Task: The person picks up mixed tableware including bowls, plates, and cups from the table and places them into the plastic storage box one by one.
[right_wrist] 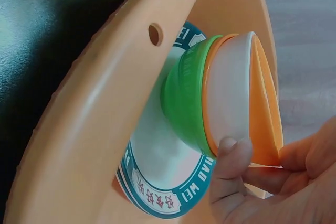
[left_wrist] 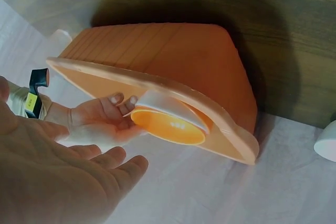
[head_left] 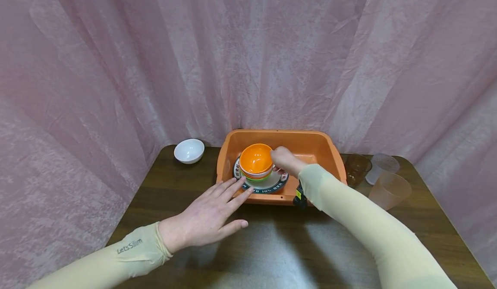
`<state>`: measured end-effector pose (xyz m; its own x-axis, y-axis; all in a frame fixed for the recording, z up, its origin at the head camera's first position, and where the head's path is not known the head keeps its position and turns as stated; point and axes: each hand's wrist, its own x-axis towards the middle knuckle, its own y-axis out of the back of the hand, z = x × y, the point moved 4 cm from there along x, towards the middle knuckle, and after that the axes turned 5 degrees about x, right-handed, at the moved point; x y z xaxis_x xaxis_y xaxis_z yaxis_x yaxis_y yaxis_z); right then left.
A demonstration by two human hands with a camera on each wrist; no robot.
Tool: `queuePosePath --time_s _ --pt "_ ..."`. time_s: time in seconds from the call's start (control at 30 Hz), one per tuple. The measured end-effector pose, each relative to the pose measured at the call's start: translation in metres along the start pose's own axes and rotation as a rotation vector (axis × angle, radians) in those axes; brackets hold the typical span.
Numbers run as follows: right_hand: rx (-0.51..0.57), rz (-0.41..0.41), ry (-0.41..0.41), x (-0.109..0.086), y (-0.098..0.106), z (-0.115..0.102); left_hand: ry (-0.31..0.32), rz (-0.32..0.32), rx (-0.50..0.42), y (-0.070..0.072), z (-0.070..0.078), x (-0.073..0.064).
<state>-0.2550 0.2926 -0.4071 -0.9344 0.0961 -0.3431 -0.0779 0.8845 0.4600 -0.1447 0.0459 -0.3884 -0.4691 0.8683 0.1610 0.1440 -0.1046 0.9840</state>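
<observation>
My right hand (head_left: pixel 286 159) reaches into an orange plastic basin (head_left: pixel 330 161) and pinches the rim of an orange bowl (head_left: pixel 255 157). This bowl tops a stack, nested in a white bowl (right_wrist: pixel 228 85). Below come another orange bowl and a green bowl (right_wrist: pixel 184 98). In the right wrist view, the thumb lies against the white bowl's outer side. The stack stands on a white plate (head_left: pixel 268 186) with a dark lettered rim, inside the basin. My left hand (head_left: pixel 207 215), fingers extended and spread, hovers at the basin's near left edge and holds nothing.
A white bowl (head_left: pixel 189 151) stands on the dark wooden table (head_left: pixel 171 194) left of the basin. On the right are a brown cup (head_left: pixel 356 170), a clear cup (head_left: pixel 382 167) and a pale pinkish cup (head_left: pixel 390 190). Pink curtains (head_left: pixel 248 64) hang behind the table.
</observation>
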Motion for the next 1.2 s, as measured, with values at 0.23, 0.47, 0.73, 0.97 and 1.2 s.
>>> queuePosePath --time_s 0.23,0.47,0.73,0.97,1.2 --pt "-0.103 0.008 0.064 -0.008 0.010 -0.002 0.028 0.011 -0.003 0.000 -0.004 0.000" --pt "-0.503 0.106 0.254 -0.029 0.029 -0.006 0.058 0.020 -0.002 0.002 -0.010 0.002" --pt "-0.741 0.191 0.463 -0.068 0.041 0.000 0.091 0.070 0.014 0.004 -0.018 0.004" --pt "-0.882 0.236 0.630 -0.108 0.047 0.019 0.110 0.096 0.013 0.005 -0.025 0.005" --pt "-0.924 0.255 0.702 -0.148 0.059 0.041 0.143 0.068 -0.001 0.004 -0.032 0.004"
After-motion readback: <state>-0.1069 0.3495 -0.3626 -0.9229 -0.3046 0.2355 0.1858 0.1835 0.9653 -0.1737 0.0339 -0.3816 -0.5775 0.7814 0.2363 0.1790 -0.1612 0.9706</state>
